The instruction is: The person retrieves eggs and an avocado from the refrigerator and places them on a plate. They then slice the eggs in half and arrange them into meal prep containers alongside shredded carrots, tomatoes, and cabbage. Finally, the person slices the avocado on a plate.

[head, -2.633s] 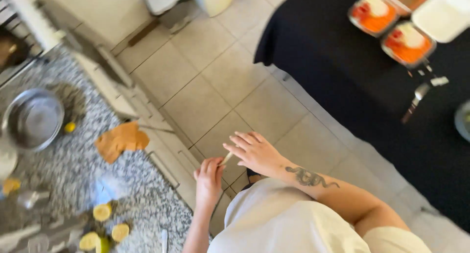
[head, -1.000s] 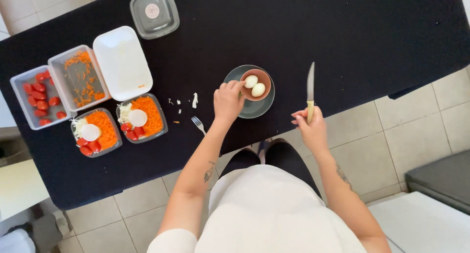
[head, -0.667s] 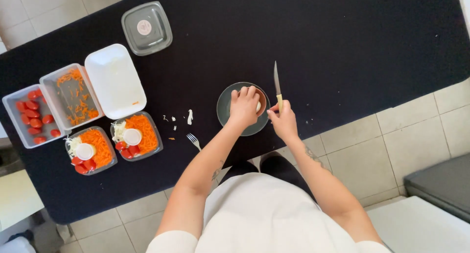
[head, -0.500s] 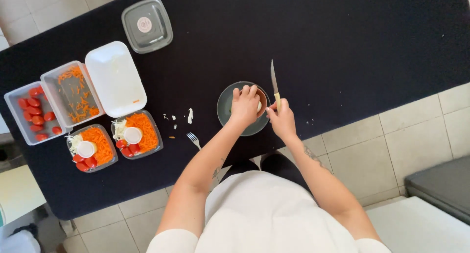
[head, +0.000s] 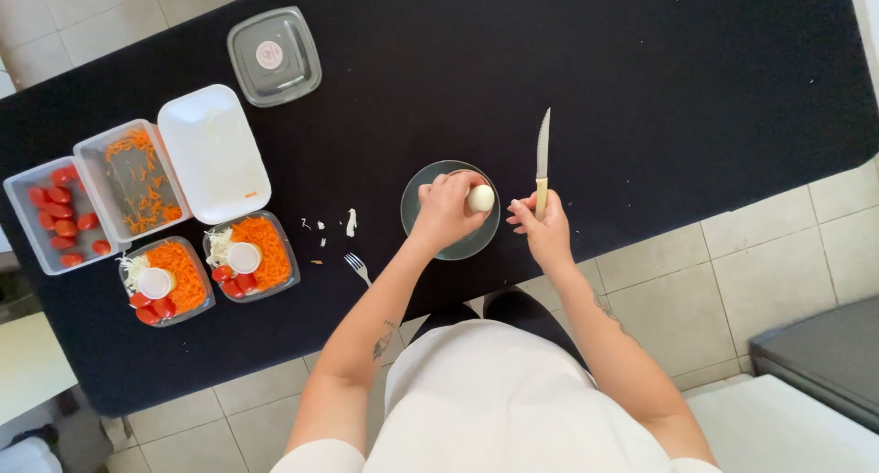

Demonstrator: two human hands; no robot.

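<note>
- Your left hand (head: 446,212) grips a peeled egg (head: 481,198) over the plate (head: 417,203) at the surface's (head: 641,88) near edge.
- Your right hand (head: 540,226), at the egg's 3 o'clock, holds the knife (head: 543,157) pointing to 12.
- Slicing looks next: steady the egg first.

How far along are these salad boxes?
Two salad boxes already hold grated carrot, tomatoes and a small sauce cup each. In hand: the left hand lifts a peeled egg over the grey plate; the right hand holds a knife. Neither box shows egg yet.
</note>
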